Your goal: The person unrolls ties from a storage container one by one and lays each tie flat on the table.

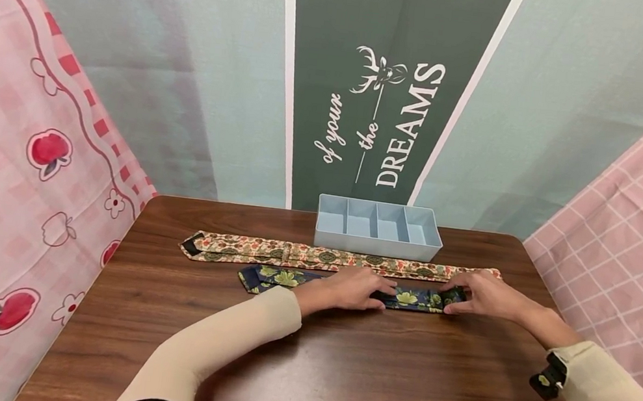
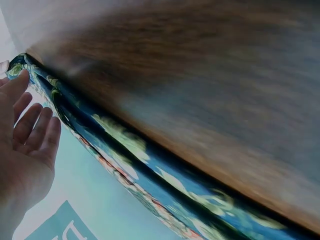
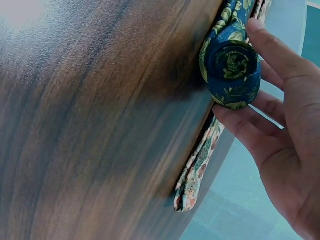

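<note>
A navy necktie with yellow-green flowers (image 1: pixel 407 298) lies flat across the table, its right end wound into a roll. The right hand (image 1: pixel 484 296) holds that rolled end (image 3: pixel 232 67) between thumb and fingers, with the coil facing the right wrist view. Over the middle of the same tie lies the left hand (image 1: pixel 353 287), its fingers loosely bent in the left wrist view and the fingertips at the fabric. Just behind, a cream necktie with a red and green pattern (image 1: pixel 251 251) is stretched out full length, its right end partly behind the right hand.
A pale blue box with several compartments (image 1: pixel 375 245) stands at the back of the brown wooden table (image 1: pixel 339 372), behind the cream tie. Printed curtains hang around the table's back and sides.
</note>
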`<state>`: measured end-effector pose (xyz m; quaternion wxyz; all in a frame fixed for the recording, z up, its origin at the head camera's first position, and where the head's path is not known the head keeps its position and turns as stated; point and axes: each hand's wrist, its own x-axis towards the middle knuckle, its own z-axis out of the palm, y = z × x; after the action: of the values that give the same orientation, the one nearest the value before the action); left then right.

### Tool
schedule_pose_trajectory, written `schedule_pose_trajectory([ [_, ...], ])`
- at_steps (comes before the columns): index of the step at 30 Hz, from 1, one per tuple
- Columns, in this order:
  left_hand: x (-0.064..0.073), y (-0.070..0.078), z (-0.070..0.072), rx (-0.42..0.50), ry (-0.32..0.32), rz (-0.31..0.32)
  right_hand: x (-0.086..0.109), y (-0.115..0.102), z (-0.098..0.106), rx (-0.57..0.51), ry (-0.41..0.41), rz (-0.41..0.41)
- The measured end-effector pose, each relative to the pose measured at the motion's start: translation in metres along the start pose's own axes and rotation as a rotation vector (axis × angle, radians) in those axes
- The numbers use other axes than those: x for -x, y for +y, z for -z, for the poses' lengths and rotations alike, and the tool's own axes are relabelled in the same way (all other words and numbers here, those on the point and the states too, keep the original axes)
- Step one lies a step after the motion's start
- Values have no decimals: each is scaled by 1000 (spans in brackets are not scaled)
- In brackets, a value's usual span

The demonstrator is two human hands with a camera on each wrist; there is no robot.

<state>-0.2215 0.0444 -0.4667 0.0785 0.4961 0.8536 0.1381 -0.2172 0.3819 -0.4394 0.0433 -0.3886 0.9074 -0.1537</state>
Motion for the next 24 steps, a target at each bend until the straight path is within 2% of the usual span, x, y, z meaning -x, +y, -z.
schedule_pose_trajectory([
  [7, -13, 2, -6, -39, -22, -21, -1, 4, -9, 25, 56, 67],
  [16, -13, 3, -8, -50, -48, -32, -1, 4, -8, 25, 58, 86],
  [24, -11, 0, -10, -15, -37, -9, 0, 6, -5, 33, 35, 30],
])
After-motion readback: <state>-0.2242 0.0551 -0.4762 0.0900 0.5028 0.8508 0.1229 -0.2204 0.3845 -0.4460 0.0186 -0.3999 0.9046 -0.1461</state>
